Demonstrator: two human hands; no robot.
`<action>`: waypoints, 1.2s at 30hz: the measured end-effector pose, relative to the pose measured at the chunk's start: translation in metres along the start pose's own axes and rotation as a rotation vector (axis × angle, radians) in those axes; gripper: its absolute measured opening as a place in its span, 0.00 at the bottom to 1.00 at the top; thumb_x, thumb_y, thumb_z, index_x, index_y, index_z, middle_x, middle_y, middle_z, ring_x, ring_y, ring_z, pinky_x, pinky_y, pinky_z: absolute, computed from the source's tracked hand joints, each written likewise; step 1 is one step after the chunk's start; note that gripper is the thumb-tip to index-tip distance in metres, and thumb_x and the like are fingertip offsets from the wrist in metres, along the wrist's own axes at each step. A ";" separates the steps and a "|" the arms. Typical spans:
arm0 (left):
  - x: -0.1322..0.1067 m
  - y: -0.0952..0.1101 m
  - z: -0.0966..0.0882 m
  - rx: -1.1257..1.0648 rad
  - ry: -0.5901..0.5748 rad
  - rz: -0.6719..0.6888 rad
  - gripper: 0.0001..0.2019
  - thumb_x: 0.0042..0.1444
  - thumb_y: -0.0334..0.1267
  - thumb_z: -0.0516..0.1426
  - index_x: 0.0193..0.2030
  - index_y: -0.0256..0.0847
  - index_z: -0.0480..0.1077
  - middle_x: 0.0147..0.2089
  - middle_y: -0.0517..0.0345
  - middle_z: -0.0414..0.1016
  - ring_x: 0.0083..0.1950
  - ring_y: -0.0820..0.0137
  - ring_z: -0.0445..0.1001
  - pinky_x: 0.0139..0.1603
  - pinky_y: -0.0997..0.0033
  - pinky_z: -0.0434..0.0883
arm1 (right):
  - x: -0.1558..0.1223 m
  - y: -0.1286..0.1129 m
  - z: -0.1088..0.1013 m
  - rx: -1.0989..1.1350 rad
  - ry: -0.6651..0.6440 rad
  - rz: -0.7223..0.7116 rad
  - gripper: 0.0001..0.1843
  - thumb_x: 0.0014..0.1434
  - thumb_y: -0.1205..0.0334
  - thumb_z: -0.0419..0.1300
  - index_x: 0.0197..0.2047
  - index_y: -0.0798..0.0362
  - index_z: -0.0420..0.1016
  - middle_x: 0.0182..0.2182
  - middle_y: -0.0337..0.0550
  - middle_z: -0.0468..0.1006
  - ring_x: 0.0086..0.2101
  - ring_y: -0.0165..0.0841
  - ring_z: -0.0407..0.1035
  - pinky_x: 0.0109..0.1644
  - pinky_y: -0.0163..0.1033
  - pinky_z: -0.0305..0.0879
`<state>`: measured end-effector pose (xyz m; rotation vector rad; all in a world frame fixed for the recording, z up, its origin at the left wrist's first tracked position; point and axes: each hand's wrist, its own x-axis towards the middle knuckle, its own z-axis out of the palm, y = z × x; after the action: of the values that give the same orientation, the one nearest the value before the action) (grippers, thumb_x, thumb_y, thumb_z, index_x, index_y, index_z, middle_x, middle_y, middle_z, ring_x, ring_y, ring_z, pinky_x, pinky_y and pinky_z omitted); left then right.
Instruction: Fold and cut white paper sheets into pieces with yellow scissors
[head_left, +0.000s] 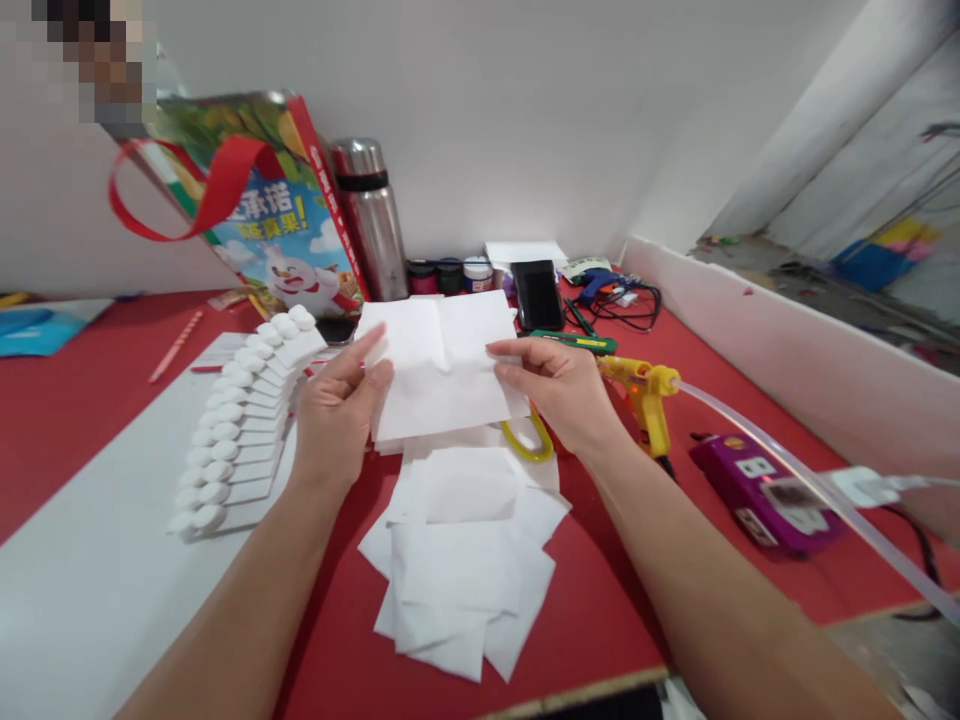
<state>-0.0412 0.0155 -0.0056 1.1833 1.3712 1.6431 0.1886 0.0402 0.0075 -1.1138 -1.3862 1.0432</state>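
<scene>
A creased white paper sheet (420,385) is held up between my two hands, with a fold line running down from its top edge. My left hand (336,415) pinches its left edge between thumb and fingers. At the right edge, my right hand (559,385) grips it the same way. More paper edges show just under its lower left side; whether they are held too, I cannot tell. Below lies a loose pile of white paper pieces (457,570). Yellow-handled scissors (529,445) are partly covered beneath the papers, close to my right wrist.
A curved row of white pieces with round ends (232,430) lies left on a pale board (82,560). Right are a yellow glue gun (645,395) with a long clear glue stick and a purple power strip (765,495). Behind stand a steel flask (371,215) and a picture box (277,220).
</scene>
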 end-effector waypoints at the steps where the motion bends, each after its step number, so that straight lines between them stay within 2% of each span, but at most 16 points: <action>1: 0.000 -0.001 0.000 0.019 -0.006 0.008 0.20 0.53 0.43 0.68 0.53 0.43 0.81 0.43 0.55 0.85 0.43 0.65 0.81 0.45 0.69 0.77 | 0.000 0.000 0.000 0.011 -0.002 0.005 0.15 0.51 0.61 0.70 0.43 0.53 0.85 0.29 0.37 0.76 0.29 0.28 0.65 0.35 0.37 0.64; 4: -0.001 0.000 0.000 0.048 -0.052 -0.001 0.16 0.53 0.44 0.69 0.47 0.41 0.83 0.43 0.53 0.85 0.41 0.68 0.80 0.45 0.71 0.76 | 0.001 0.000 -0.001 0.044 -0.009 0.020 0.15 0.50 0.61 0.70 0.43 0.53 0.85 0.30 0.38 0.78 0.30 0.30 0.67 0.37 0.38 0.66; 7: -0.001 0.002 0.001 0.004 -0.089 -0.038 0.20 0.49 0.42 0.71 0.49 0.40 0.82 0.40 0.55 0.84 0.38 0.69 0.79 0.41 0.71 0.75 | 0.002 0.000 -0.001 0.043 0.000 0.016 0.14 0.50 0.61 0.70 0.42 0.53 0.85 0.29 0.37 0.77 0.29 0.29 0.67 0.35 0.37 0.65; 12: -0.001 0.003 0.001 0.003 -0.109 0.015 0.18 0.50 0.40 0.70 0.49 0.39 0.81 0.43 0.55 0.81 0.43 0.67 0.78 0.46 0.69 0.75 | 0.002 -0.004 -0.001 0.047 0.019 -0.008 0.13 0.49 0.63 0.71 0.40 0.53 0.84 0.26 0.35 0.75 0.27 0.28 0.66 0.34 0.37 0.66; 15: -0.001 0.003 -0.001 0.091 -0.108 0.094 0.16 0.53 0.40 0.69 0.48 0.40 0.81 0.44 0.56 0.79 0.44 0.68 0.76 0.46 0.69 0.73 | 0.001 -0.006 -0.001 0.012 0.034 -0.026 0.12 0.49 0.63 0.70 0.40 0.53 0.84 0.25 0.35 0.75 0.27 0.28 0.66 0.34 0.38 0.66; 19: -0.001 0.004 -0.005 0.297 -0.084 0.289 0.11 0.57 0.39 0.66 0.46 0.42 0.82 0.44 0.57 0.77 0.45 0.68 0.73 0.46 0.70 0.69 | 0.002 -0.006 -0.001 -0.040 0.057 -0.044 0.09 0.51 0.63 0.70 0.38 0.53 0.84 0.25 0.36 0.75 0.27 0.29 0.67 0.34 0.38 0.67; 23: 0.000 0.007 -0.007 0.391 -0.093 0.398 0.07 0.60 0.38 0.64 0.43 0.43 0.82 0.42 0.57 0.76 0.44 0.68 0.73 0.47 0.69 0.68 | 0.005 -0.004 -0.005 -0.150 0.069 -0.164 0.04 0.54 0.64 0.69 0.35 0.52 0.83 0.34 0.41 0.77 0.34 0.33 0.72 0.39 0.41 0.69; 27: 0.002 0.010 -0.009 0.317 -0.126 0.434 0.02 0.59 0.37 0.65 0.37 0.44 0.79 0.41 0.58 0.72 0.47 0.67 0.72 0.53 0.67 0.67 | 0.007 -0.007 -0.011 -0.224 0.086 -0.330 0.02 0.55 0.64 0.68 0.34 0.51 0.80 0.47 0.46 0.77 0.47 0.37 0.72 0.49 0.43 0.69; 29: 0.002 0.013 -0.009 0.166 -0.160 0.370 0.03 0.57 0.35 0.65 0.33 0.42 0.77 0.44 0.56 0.72 0.50 0.66 0.72 0.55 0.67 0.67 | 0.005 -0.011 -0.012 -0.163 0.043 -0.279 0.04 0.59 0.60 0.66 0.35 0.51 0.77 0.43 0.44 0.78 0.41 0.35 0.73 0.43 0.41 0.69; 31: 0.002 0.016 -0.009 -0.042 -0.193 0.204 0.06 0.56 0.35 0.65 0.29 0.41 0.75 0.44 0.55 0.74 0.48 0.67 0.73 0.51 0.69 0.69 | 0.002 -0.015 -0.009 -0.096 0.003 -0.174 0.07 0.60 0.57 0.65 0.37 0.50 0.74 0.30 0.38 0.75 0.29 0.30 0.68 0.32 0.37 0.65; 33: 0.002 0.018 -0.008 -0.226 -0.203 -0.027 0.08 0.54 0.36 0.65 0.26 0.39 0.73 0.36 0.57 0.74 0.37 0.71 0.73 0.40 0.73 0.71 | -0.001 -0.017 -0.005 -0.045 -0.016 -0.088 0.10 0.59 0.55 0.66 0.36 0.50 0.71 0.22 0.33 0.68 0.22 0.27 0.60 0.25 0.34 0.57; 36: 0.003 0.018 -0.006 -0.353 -0.186 -0.276 0.08 0.51 0.36 0.68 0.27 0.38 0.74 0.26 0.62 0.70 0.26 0.76 0.67 0.29 0.78 0.66 | -0.003 -0.017 -0.001 0.019 -0.040 -0.032 0.10 0.59 0.56 0.67 0.38 0.49 0.71 0.21 0.32 0.67 0.21 0.27 0.58 0.23 0.33 0.53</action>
<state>-0.0475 0.0121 0.0129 0.8729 1.0243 1.4625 0.1884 0.0336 0.0237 -1.0591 -1.4184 1.0584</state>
